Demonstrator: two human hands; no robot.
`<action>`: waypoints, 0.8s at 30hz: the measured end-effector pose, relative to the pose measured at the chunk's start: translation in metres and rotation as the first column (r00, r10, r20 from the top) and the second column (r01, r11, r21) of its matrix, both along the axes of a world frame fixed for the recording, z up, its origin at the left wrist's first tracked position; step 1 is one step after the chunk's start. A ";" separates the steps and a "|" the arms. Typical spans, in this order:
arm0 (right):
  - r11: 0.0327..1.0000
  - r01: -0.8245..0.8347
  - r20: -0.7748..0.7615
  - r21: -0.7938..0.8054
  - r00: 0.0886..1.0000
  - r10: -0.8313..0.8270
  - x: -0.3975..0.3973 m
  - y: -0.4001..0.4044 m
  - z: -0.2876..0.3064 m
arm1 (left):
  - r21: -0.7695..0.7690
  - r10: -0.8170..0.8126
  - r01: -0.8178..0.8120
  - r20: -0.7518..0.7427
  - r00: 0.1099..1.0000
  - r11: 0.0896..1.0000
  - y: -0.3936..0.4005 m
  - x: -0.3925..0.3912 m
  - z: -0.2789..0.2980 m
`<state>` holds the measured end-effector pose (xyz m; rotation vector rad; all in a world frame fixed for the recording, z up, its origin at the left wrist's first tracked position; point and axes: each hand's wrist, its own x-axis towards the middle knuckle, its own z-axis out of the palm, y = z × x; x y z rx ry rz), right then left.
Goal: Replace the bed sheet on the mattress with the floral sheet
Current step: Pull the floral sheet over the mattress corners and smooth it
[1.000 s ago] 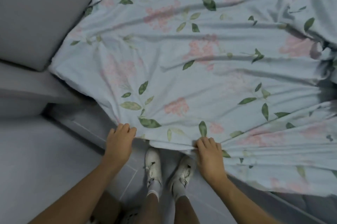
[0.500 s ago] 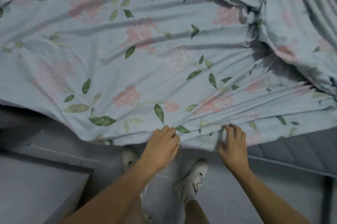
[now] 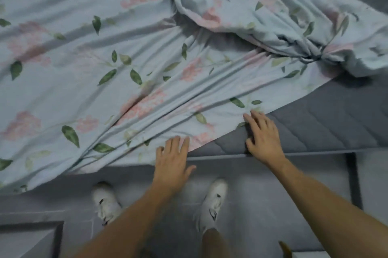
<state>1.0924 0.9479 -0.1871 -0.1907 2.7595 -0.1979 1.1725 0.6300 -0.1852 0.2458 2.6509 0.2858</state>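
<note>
Looking down from head height, two bare arms reach forward over the near edge of a bed. The left hand [image 3: 172, 160] lies with its fingers straight and close together, thumb out to the side, holding nothing; its fingertips rest at the hem of the floral sheet [image 3: 117, 68]. The right hand [image 3: 263, 138] is also spread, fingers slightly apart and lightly bent, pinching nothing. Its fingertips touch the sheet's slanting edge, while its palm and thumb sit on the bare grey mattress [image 3: 327, 123].

The sheet is pale blue with pink blossoms and green leaves. It spreads away from both hands and far out beyond the left hand, covering most of the bed in long wrinkles that fan toward the hands. Past the right hand, farther up the bed, the cloth is bunched into a twisted heap [image 3: 294, 26]. Its edge runs diagonally from between the hands up to that heap, so the quilted mattress corner beside and beyond the right hand is uncovered. On the outer side of the left hand the hem hangs over the bed's edge toward the floor.

Below the wrists, two white shoes [image 3: 212, 201] stand on the grey floor [image 3: 262, 205], one under each forearm. A dark bed frame post [image 3: 354, 180] stands out beyond the right forearm. The corner of a grey piece of furniture [image 3: 29, 238] sits nearer than the left forearm, on its outer side.
</note>
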 end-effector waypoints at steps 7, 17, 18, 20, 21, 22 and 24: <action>0.999 -0.026 -0.175 -0.037 0.984 0.019 -0.080 0.057 -0.015 | -0.025 0.110 -0.119 -0.228 0.967 0.993 0.060 -0.039 -0.014; 0.986 0.158 -0.166 -0.047 0.972 -0.164 0.024 0.101 0.002 | 0.112 0.024 -0.045 0.179 0.984 0.993 0.091 0.000 0.015; 0.989 0.136 -0.114 -0.056 0.983 -0.141 0.049 0.108 0.004 | 0.085 -0.051 0.028 0.281 0.958 0.996 0.092 0.015 0.012; 0.992 0.050 -0.026 -0.119 0.998 -0.053 0.087 0.118 0.010 | 0.048 -0.081 0.068 0.358 0.930 0.997 0.095 0.034 0.012; 0.987 -0.002 0.002 -0.163 1.000 0.002 0.097 0.124 0.015 | 0.051 -0.071 0.057 0.331 0.941 0.997 0.099 0.036 0.016; 0.979 -0.064 0.030 -0.194 0.997 0.071 0.100 0.130 0.021 | 0.074 -0.074 0.057 0.250 0.965 0.996 0.102 0.036 0.015; 0.970 -0.159 0.023 -0.186 0.986 0.166 0.091 0.148 0.028 | 0.109 -0.078 0.068 0.092 0.993 0.992 0.116 0.026 0.015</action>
